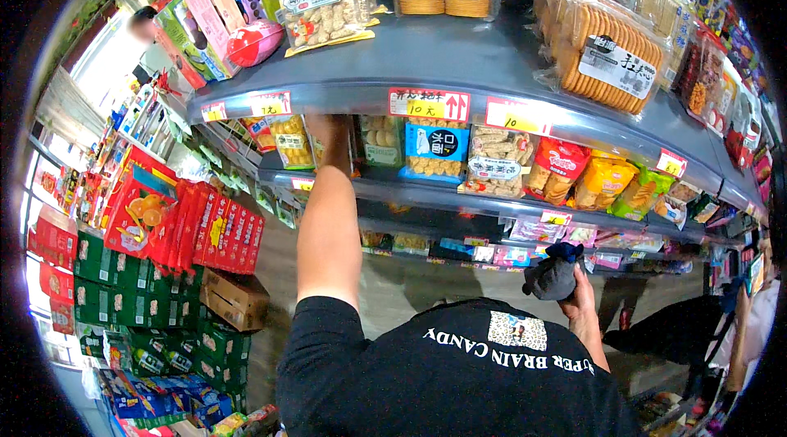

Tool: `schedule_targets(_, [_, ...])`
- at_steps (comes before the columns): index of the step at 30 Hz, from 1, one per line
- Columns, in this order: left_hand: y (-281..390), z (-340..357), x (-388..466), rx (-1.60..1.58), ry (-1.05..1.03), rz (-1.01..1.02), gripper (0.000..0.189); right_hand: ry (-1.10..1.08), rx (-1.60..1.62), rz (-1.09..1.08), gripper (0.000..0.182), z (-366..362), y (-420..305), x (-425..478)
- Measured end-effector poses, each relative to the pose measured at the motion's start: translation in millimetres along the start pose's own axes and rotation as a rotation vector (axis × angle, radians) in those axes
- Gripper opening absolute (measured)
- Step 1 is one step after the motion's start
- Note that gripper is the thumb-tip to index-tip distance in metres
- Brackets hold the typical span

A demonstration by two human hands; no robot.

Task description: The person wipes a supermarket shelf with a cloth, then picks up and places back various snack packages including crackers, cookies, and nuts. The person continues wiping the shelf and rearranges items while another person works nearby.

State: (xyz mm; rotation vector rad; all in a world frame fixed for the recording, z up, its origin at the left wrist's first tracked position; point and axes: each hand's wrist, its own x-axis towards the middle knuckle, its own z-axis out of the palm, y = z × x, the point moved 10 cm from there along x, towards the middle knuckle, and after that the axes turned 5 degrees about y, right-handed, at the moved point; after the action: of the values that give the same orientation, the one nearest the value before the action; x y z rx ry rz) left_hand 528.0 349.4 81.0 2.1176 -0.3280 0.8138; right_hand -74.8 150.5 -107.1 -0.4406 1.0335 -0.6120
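Observation:
My left hand [332, 129] reaches under the upper shelf edge, among the snack packs on the second shelf. It is blurred and partly hidden, so its grip does not show. Beside it on the left stands a clear pack of yellow snacks [291, 140]; a clear pack of pale, round snacks [380, 140] is on its right. Further right are a blue bag of snacks [434, 151] and a clear bag of knobbly snacks [499, 160]. Low in front of my body, my right hand [580, 300] holds a dark grey cloth bundle [549, 277] with a navy top.
The grey upper shelf [455, 49] juts out above my left hand, with price tags [428, 105] along its edge. It carries packs of biscuits [615, 62]. Red cartons [178, 215] and stacked green cartons [135, 289] stand at left. Another person [682, 326] is at right.

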Motion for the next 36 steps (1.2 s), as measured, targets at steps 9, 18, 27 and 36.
schedule_targets(9, [-28.0, 41.7, -1.7, 0.255, -0.153, -0.115, 0.032, -0.101, -0.017, 0.005, 0.029, 21.8, 7.8, 19.6])
schedule_targets(18, [-24.4, 46.2, -1.1, 0.138, -0.173, -0.098, 0.036, -0.090, 0.002, -0.036, 0.036, 27.0, 5.1, 13.6])
schedule_targets(27, [-36.6, 26.3, -18.8, -0.265, -0.163, -0.005, 0.041, -0.190, -0.326, -0.260, 0.039, 39.4, -7.4, 6.8])
schedule_targets(36, [220.7, -93.8, -301.5, -0.821, -1.243, 0.461, 0.083, -0.391, -0.459, -0.226, 0.048, 144.3, -9.7, -29.9])
